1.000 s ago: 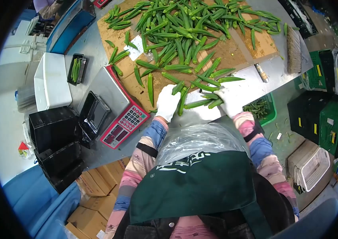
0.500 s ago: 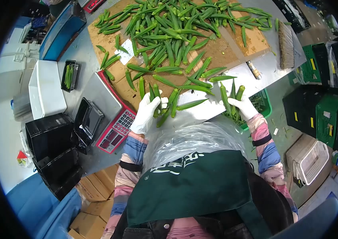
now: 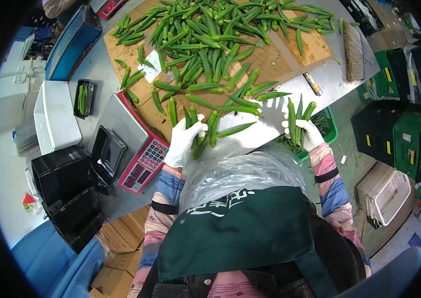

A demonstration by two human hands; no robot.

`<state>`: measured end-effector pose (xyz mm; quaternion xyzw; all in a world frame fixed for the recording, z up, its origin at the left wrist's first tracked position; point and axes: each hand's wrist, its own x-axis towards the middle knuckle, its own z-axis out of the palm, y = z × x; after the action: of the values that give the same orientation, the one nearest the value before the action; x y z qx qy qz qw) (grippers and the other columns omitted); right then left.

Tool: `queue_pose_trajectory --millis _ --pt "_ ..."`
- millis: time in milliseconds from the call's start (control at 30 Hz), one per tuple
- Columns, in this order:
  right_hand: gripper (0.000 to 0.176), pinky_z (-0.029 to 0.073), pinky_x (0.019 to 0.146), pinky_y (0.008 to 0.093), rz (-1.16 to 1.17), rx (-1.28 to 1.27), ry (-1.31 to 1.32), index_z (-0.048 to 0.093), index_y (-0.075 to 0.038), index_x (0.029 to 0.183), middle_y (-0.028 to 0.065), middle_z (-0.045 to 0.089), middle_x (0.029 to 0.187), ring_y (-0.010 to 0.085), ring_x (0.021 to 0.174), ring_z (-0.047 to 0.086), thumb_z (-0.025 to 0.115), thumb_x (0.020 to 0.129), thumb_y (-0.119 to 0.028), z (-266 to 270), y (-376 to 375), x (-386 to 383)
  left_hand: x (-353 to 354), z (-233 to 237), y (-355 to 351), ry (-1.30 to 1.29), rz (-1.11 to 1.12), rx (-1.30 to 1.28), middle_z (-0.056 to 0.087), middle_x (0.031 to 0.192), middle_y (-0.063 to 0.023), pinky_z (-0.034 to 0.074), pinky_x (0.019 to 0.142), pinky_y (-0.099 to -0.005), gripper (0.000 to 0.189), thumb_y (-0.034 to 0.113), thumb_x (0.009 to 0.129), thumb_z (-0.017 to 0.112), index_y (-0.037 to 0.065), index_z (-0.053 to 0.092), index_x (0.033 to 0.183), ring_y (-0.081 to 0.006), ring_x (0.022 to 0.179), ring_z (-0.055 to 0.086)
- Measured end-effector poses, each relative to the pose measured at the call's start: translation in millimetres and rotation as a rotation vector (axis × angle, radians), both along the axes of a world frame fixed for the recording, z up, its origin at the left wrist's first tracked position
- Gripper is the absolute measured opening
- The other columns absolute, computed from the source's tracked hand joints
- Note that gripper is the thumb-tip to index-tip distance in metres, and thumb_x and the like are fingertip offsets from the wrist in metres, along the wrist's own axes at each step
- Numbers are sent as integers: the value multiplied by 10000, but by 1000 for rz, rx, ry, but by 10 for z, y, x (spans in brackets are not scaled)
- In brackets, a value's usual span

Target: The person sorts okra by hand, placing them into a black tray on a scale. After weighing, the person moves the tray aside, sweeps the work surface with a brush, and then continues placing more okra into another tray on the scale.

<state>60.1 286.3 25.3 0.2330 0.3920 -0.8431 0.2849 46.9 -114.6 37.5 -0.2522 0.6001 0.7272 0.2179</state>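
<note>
A large heap of green okra lies on flattened cardboard on the metal table. My left hand, in a white glove, is closed around a few okra pods near the cardboard's front edge. Loose pods lie just right of it. In its white glove, my right hand grips several upright pods beyond the table's front edge, above a green basket. The palm side of each hand is partly hidden by the pods.
Left of the cardboard stand a red scale, an empty black tray, a black tray with okra and a white bin. A brush and a wooden-handled tool lie at the right. Another person's arm shows top left.
My right hand has moved slightly right with its pods, which now stand more upright. My left hand stays at nearly the same place, still holding okra. The view has shifted slightly.
</note>
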Motion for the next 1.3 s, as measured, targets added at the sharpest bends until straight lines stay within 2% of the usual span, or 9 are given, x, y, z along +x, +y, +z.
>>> queue_pose_trajectory --millis 533,633,733,800,933,1000,1067,1133,1300 --pt "353 545 797 350 -85 112 -21 622 3 1262 106 701 1044 180 894 660 701 947 -135 10 -63 -23 63 -224 62 110 -2 -115 671 883 -27 464 708 -230 316 57 910 670 -40 609 1206 -87 753 587" --pt "329 541 774 314 256 415 106 697 -5 1184 73 737 1018 132 786 638 746 902 -168 55 -29 -14 65 -240 79 118 7 -113 674 891 -17 459 704 -226 313 66 921 671 -25 616 1216 -79 756 583" --pt "397 532 846 318 794 918 325 713 6 1183 27 745 956 154 837 640 783 861 -215 66 40 161 72 -220 83 117 12 -170 670 898 -12 459 706 -225 296 72 918 678 -13 625 1196 -75 758 580" --pt "368 528 888 324 969 776 288 713 4 1168 25 749 1018 170 880 659 770 867 -198 95 -43 314 90 -304 65 130 0 -229 668 901 -11 459 704 -225 273 77 918 681 -6 632 1173 -72 756 578" --pt "465 527 804 288 694 457 102 654 -1 1286 48 723 977 130 866 627 766 880 -196 204 -202 181 80 -363 165 202 -137 -608 687 883 -95 514 733 -325 237 120 845 740 27 646 1042 -203 790 661" --pt "525 531 791 272 453 542 231 581 -1 1355 63 678 1118 111 894 627 745 892 -184 163 -262 8 117 -496 228 388 -304 -952 703 938 -175 531 788 -429 297 158 799 785 54 623 1026 -380 877 684" --pt "498 539 852 309 262 525 284 598 -19 1339 98 677 1170 169 966 658 732 873 -134 -63 -312 -206 68 -345 311 436 -462 -1109 704 961 -185 528 812 -453 334 166 794 788 45 610 1049 -387 912 682" --pt "508 530 937 360 377 1199 692 601 -59 1355 150 683 1207 254 1074 669 709 861 -102 -316 -272 -460 -26 -280 298 295 -484 -1065 699 983 -198 527 819 -456 338 162 795 777 37 604 1057 -395 944 677" --pt "419 507 930 401 594 1720 955 682 -86 1178 153 641 1032 333 1061 617 734 763 -66 -634 -272 -799 -89 -194 11 295 -235 -724 700 936 -180 526 789 -390 354 170 801 745 1 612 1082 -322 857 682"
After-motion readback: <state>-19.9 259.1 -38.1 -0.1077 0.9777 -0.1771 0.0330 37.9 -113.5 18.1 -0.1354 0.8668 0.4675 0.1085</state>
